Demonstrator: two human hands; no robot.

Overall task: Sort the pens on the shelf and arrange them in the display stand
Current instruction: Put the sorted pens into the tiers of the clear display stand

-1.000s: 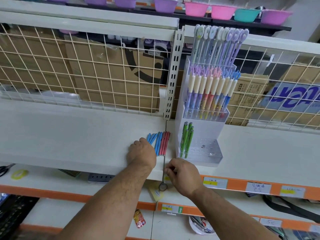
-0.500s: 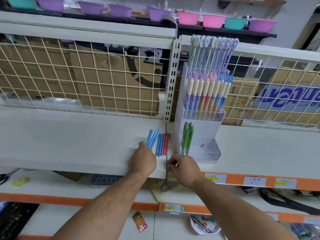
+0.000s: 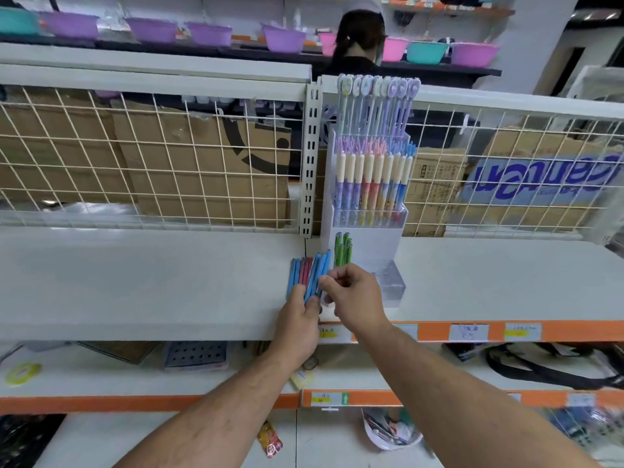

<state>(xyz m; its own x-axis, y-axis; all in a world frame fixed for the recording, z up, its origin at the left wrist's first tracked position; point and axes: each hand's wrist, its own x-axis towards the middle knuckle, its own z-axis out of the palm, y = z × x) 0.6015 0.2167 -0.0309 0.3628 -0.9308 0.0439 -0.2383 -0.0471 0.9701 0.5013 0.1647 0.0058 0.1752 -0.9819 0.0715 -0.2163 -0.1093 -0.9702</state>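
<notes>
- The left hand [image 3: 299, 319] is closed around the lower ends of a bundle of blue and red pens [image 3: 305, 275]. The pens fan upward out of the fist, blue on both sides and red in the middle.
- The bundle is held over the front part of the white shelf [image 3: 152, 282], just left of the display stand [image 3: 371, 246]. The fist hides the pens' lower ends, so I cannot tell whether they touch the shelf.
- The right hand [image 3: 354, 295] has its fingers curled, with thumb and forefinger tips pinching the rightmost blue pen [image 3: 326, 268] partway up its barrel.
- The two hands are almost touching, the right just in front of the stand's clear lower tier.
- A few green pens [image 3: 341, 253] stand upright at the left of that lower tier, just beside the fanned bundle.
- The stand's upper tiers are filled with rows of pastel pens [image 3: 371, 184], all upright.
- The stand sits at the back of the shelf against a wire grid [image 3: 152, 157], with cardboard boxes [image 3: 202, 184] behind it.
</notes>
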